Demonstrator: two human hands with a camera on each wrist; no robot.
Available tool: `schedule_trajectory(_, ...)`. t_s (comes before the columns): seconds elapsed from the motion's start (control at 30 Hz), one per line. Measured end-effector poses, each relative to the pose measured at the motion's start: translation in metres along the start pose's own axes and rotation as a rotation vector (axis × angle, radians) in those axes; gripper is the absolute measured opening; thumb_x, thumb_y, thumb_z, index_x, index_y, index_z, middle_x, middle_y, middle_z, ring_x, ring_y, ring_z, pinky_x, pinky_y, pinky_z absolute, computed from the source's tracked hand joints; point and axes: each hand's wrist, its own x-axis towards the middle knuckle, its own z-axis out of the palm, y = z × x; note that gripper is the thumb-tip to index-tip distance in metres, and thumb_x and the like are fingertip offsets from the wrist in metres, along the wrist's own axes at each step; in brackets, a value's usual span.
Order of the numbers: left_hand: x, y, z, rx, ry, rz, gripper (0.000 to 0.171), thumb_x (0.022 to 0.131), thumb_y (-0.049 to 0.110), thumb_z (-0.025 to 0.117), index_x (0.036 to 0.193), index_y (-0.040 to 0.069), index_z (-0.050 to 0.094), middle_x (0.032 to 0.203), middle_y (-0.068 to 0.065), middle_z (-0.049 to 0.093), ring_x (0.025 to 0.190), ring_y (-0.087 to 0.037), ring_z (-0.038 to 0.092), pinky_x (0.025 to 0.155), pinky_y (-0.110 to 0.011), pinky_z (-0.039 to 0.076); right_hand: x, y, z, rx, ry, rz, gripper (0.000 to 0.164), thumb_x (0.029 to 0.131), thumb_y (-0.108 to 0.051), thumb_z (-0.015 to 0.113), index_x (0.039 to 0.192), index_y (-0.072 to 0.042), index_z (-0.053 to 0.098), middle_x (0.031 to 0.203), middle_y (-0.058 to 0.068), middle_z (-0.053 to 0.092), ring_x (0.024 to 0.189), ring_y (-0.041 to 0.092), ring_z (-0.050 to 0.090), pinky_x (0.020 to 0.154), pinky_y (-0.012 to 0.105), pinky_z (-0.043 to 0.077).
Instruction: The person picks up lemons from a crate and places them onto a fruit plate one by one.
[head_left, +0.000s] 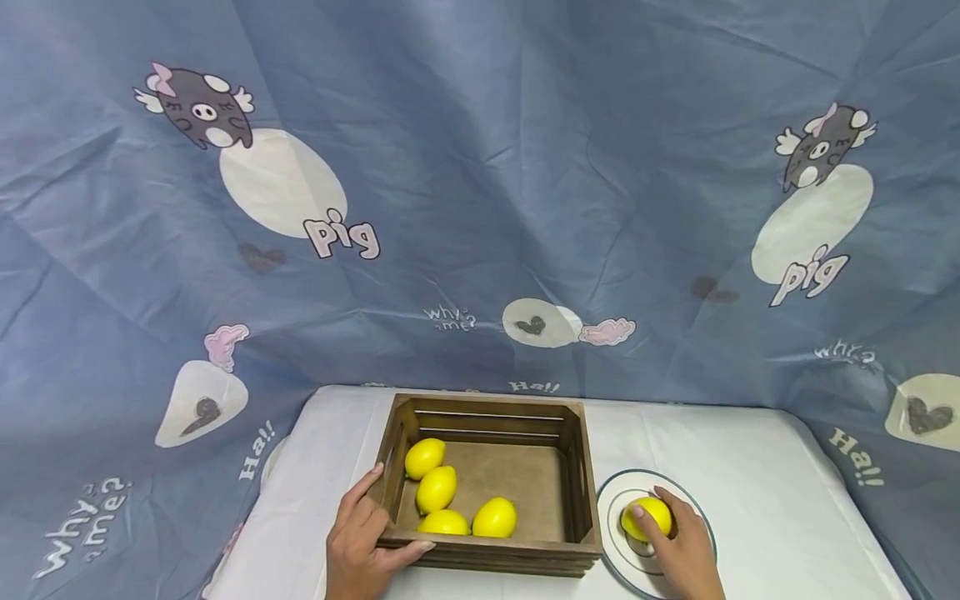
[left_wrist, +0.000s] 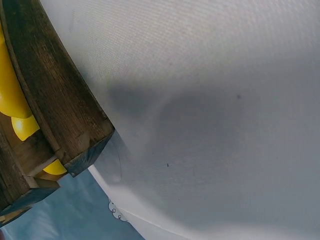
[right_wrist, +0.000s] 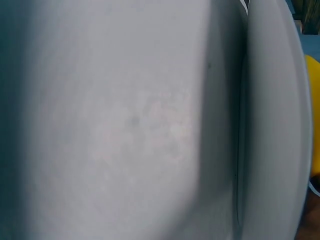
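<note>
On the white plate (head_left: 617,546), my right hand (head_left: 681,546) holds a yellow lemon (head_left: 651,518) between thumb and fingers. The right wrist view catches the plate's pale underside (right_wrist: 277,125) and a sliver of the yellow lemon (right_wrist: 315,100) at the right edge. My left hand (head_left: 362,537) grips the front left corner of a brown slatted wooden crate (head_left: 517,554), thumb along the front rim. Several lemons (head_left: 437,489) lie inside the crate, mostly on its left side and near the front. In the left wrist view, the crate's wooden corner (left_wrist: 65,80) fills the left.
A white cloth (head_left: 780,492) covers the table under crate and plate. The plate stands just right of the crate. Behind the table hangs a blue printed curtain (head_left: 480,208), which also drops at both sides.
</note>
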Motion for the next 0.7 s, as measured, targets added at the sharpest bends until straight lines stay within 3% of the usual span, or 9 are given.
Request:
schedule_trajectory(0.27,-0.001,0.000,0.000,0.008,-0.002,-0.005,0.070,0.085,0.072,0.072,0.064,0.015,0.038,0.066,-0.001,0.043,0.110,-0.046,0.066,0.114,-0.022,0.046,-0.002,-0.001,-0.006,0.011,0.006,-0.021,0.078,0.102,-0.052,0.064,0.149,0.008,0.046,0.146,0.033,0.050,0.136,0.049,0.046,0.121,0.065,0.032)
schedule_trajectory(0.5,-0.002,-0.001,0.001,0.017,-0.009,-0.015,0.070,0.084,0.073,0.072,0.064,0.015,0.039,0.066,-0.002,0.045,0.112,-0.044,0.066,0.115,-0.021,0.045,-0.007,-0.003,-0.014,0.024,0.006,-0.002,0.087,0.100,-0.059,0.064,0.151,0.008,0.043,0.139,0.031,0.053,0.128,0.044,0.050,0.114,0.065,0.041)
schedule_trajectory(0.7,-0.002,-0.002,0.001,0.006,0.012,0.011,0.070,0.085,0.072,0.073,0.064,0.014,0.040,0.067,-0.005,0.047,0.110,-0.046,0.066,0.115,-0.023,0.045,-0.014,-0.007,-0.025,0.022,0.027,-0.010,0.088,0.099,-0.061,0.063,0.152,0.006,0.042,0.141,0.029,0.051,0.130,0.046,0.050,0.099,0.057,0.058)
